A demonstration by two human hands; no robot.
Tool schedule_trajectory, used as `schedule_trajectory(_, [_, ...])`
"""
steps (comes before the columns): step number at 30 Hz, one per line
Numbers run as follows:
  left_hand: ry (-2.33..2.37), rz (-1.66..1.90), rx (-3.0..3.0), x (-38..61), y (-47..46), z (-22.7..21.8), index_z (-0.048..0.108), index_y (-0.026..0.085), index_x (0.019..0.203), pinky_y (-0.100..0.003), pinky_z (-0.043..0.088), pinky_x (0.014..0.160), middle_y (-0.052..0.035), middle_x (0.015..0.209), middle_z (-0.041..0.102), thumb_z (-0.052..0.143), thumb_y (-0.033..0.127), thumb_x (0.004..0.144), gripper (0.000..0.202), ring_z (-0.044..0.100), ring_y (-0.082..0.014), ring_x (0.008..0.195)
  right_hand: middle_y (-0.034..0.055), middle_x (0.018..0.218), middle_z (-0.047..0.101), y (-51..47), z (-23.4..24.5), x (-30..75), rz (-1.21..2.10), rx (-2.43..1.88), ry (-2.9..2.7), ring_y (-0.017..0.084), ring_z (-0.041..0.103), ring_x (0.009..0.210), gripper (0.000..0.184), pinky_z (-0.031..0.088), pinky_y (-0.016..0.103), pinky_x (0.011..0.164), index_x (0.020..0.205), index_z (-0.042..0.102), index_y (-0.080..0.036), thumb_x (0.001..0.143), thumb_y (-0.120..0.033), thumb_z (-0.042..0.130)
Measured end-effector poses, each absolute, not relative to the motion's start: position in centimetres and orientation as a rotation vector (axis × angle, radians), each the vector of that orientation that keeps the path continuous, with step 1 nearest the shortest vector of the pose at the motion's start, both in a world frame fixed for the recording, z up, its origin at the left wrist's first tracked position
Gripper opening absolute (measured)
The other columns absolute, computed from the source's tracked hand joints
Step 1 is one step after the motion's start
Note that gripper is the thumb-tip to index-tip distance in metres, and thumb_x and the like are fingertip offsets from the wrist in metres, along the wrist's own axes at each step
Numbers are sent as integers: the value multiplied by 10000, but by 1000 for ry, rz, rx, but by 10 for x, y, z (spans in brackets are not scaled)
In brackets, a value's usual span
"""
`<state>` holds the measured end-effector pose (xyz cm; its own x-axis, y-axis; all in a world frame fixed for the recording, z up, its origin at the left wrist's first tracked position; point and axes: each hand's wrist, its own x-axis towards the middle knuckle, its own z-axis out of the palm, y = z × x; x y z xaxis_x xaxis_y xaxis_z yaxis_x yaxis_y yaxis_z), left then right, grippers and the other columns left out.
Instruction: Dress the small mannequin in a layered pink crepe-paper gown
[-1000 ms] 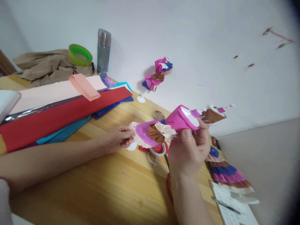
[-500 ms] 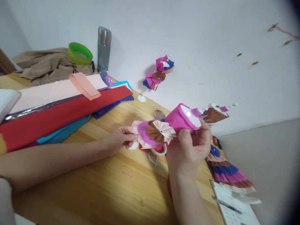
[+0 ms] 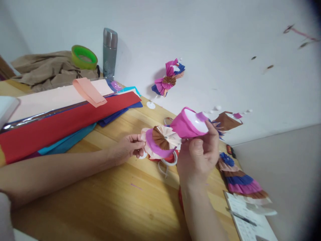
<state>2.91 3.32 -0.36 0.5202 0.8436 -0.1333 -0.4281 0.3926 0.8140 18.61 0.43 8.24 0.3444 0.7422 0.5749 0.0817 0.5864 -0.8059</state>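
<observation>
A crepe paper ornament (image 3: 157,142) is held tilted above the table between my hands. It has a ruffled pale pink and purple part with a brown-and-cream pleated rosette (image 3: 166,137), joined to a magenta paper cup shape (image 3: 184,124) with a white opening. My left hand (image 3: 131,147) is closed, pinching the ruffled edge between thumb and fingers. Around the cup end curls my right hand (image 3: 199,152), thumb below the cup and index finger at its rim. Beneath the ornament lies a white tape ring (image 3: 172,160), partly hidden.
Folded red crepe paper (image 3: 75,125) lies with other sheets at left, under a peach strip (image 3: 89,92). Behind stand a metal bottle (image 3: 110,53) and green tape roll (image 3: 84,57). Finished paper figures (image 3: 168,77) are at the back; a layered paper dress (image 3: 242,180) and notebook (image 3: 247,217) are right.
The cup end and my right hand have shifted slightly left, and the ornament has turned a little. My left hand keeps its pinch. The whole view has moved very slightly.
</observation>
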Motion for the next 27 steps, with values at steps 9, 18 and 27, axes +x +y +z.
schedule_trajectory(9, [636, 914, 869, 31, 38, -9, 565, 139, 668, -183, 331, 419, 25, 511, 570, 757, 426, 678, 345, 471, -60, 427, 93, 1073, 679, 7, 71, 187, 799, -920, -1402, 259, 638, 992, 457, 507, 401, 869, 1121, 616, -221, 763, -496, 686])
schedule_trajectory(18, [622, 920, 762, 30, 32, 1, 520, 163, 750, -184, 339, 431, 23, 522, 589, 736, 568, 676, 465, 493, -69, 437, 70, 980, 687, 12, 69, 188, 730, -961, -1444, 232, 643, 918, 369, 503, 380, 854, 1020, 618, -210, 712, -357, 756])
schedule_trajectory(27, [581, 810, 802, 34, 15, 1, 532, 147, 695, -192, 258, 429, 61, 477, 486, 812, 462, 611, 430, 368, -38, 422, 19, 864, 696, 11, 68, 186, 595, -1029, -1455, 199, 634, 819, 246, 495, 331, 789, 922, 634, -213, 716, -290, 745])
